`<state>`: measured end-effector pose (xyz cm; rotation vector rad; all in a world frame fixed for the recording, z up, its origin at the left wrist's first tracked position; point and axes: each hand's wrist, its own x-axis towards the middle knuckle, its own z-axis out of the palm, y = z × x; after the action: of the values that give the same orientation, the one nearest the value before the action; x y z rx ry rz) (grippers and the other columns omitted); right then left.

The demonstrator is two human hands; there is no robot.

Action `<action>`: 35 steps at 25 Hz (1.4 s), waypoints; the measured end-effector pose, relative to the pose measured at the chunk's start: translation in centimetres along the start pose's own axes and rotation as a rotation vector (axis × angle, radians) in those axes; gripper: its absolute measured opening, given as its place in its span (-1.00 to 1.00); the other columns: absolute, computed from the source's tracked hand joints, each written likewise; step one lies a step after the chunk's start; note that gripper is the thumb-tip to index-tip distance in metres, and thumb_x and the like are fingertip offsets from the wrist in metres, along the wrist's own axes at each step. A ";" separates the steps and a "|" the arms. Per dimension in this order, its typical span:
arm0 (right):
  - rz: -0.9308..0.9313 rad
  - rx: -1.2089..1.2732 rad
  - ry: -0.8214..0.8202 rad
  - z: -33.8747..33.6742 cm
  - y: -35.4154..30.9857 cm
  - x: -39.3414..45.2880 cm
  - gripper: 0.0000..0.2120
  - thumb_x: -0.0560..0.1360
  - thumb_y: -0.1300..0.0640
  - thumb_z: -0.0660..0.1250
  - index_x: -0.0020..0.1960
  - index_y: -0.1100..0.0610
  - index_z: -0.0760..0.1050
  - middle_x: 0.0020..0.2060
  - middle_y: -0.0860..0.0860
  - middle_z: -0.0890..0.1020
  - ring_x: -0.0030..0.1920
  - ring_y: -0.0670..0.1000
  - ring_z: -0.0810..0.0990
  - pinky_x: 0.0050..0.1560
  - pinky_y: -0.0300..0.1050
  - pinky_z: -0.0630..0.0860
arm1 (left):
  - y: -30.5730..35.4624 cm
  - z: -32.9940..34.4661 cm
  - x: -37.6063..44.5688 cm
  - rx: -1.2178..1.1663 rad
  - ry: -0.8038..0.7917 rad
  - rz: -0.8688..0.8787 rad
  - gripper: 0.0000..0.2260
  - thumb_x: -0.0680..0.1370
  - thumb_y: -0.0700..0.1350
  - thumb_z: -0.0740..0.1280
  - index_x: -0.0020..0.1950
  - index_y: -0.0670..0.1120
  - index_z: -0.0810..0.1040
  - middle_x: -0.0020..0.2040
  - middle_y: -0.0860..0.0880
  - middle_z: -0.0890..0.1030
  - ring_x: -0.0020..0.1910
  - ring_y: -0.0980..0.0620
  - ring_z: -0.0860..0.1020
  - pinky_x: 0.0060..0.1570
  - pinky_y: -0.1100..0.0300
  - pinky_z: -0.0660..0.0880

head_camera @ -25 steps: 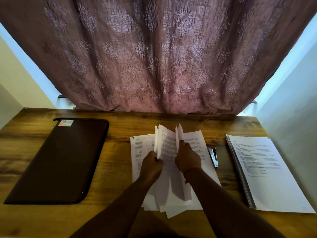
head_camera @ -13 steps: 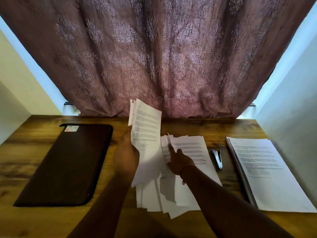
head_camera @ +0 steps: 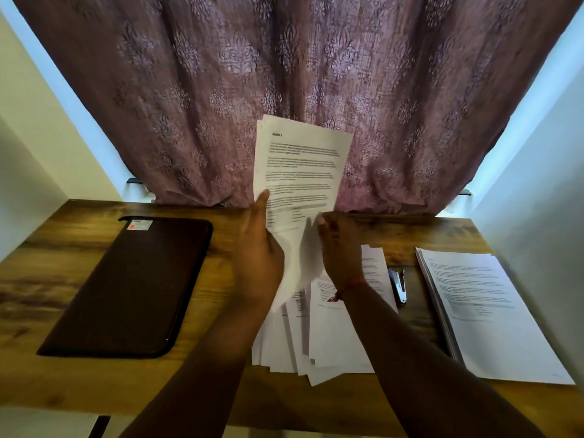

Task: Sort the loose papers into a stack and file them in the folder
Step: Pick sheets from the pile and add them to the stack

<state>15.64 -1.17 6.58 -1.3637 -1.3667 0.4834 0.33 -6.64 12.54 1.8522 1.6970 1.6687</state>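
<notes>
A few printed sheets (head_camera: 300,172) stand upright above the desk, held between both hands. My left hand (head_camera: 259,251) grips their left edge, thumb on the front. My right hand (head_camera: 339,248) is at their lower right edge; its fingers are behind the paper, so its grip is unclear. Under my hands lies a messy pile of loose papers (head_camera: 335,336). A dark brown folder (head_camera: 126,286) lies closed on the left of the desk. A neat paper stack (head_camera: 493,314) lies on the right.
A stapler (head_camera: 399,284) lies between the loose pile and the neat stack. The wooden desk (head_camera: 221,384) sits in an alcove, with white walls on both sides and a purple curtain (head_camera: 284,74) hanging behind it.
My left hand lifted some sheets off the pile and raised them upright. My right hand left the pile and came up to the sheets' right edge.
</notes>
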 end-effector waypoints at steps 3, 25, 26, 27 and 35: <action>-0.137 -0.258 0.068 -1.5 -1.6 -0.3 -0.69 0.58 -0.12 0.17 0.11 0.08 0.51 0.09 0.04 0.52 0.11 0.04 0.49 0.13 -0.02 0.51 | -0.7 3.5 0.2 -0.455 -0.234 -0.427 -0.52 0.63 -0.36 0.15 0.50 0.01 0.36 0.36 0.05 0.48 0.32 0.08 0.47 0.35 0.11 0.43; 0.191 -0.845 -0.674 -0.8 3.5 -6.5 -0.22 0.58 0.09 0.27 0.60 -0.08 -0.17 0.33 0.16 0.36 0.08 0.13 0.62 0.09 0.07 0.62 | -9.7 6.9 -7.0 0.206 -0.634 -0.857 -0.67 0.57 -0.11 0.33 0.33 -0.09 0.46 0.28 -0.09 0.56 0.20 -0.13 0.57 0.19 0.01 0.56; 0.150 -0.891 -0.711 -0.3 3.6 -6.7 -0.28 0.59 0.06 0.26 0.59 -0.06 -0.10 0.33 0.17 0.35 0.10 0.14 0.61 0.09 0.06 0.62 | -10.2 6.9 -6.9 0.202 -0.638 -0.875 -0.69 0.57 -0.11 0.32 0.31 -0.10 0.47 0.24 -0.08 0.57 0.17 -0.13 0.58 0.15 0.07 0.56; 0.133 -0.934 -0.748 0.3 3.6 -6.8 -0.36 0.60 0.05 0.24 0.57 -0.02 0.02 0.32 0.17 0.36 0.14 0.16 0.58 0.11 0.07 0.61 | -10.4 6.9 -6.8 0.212 -0.647 -0.880 -0.73 0.58 -0.12 0.31 0.27 -0.10 0.49 0.20 -0.07 0.58 0.14 -0.12 0.59 0.08 0.13 0.56; 0.199 -0.985 -0.734 2.3 4.0 -6.2 -0.67 0.60 0.08 0.23 0.33 0.14 0.41 0.23 0.11 0.50 0.23 0.19 0.49 0.18 0.10 0.55 | -12.0 7.1 -7.2 0.465 -0.829 -0.614 -0.77 0.57 -0.07 0.24 0.18 -0.09 0.55 0.19 -0.10 0.48 0.15 -0.15 0.51 0.08 0.05 0.48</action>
<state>13.84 -4.76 -0.03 -2.2621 -2.2426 0.4775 -0.04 -3.87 -2.90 1.5530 1.9896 0.2220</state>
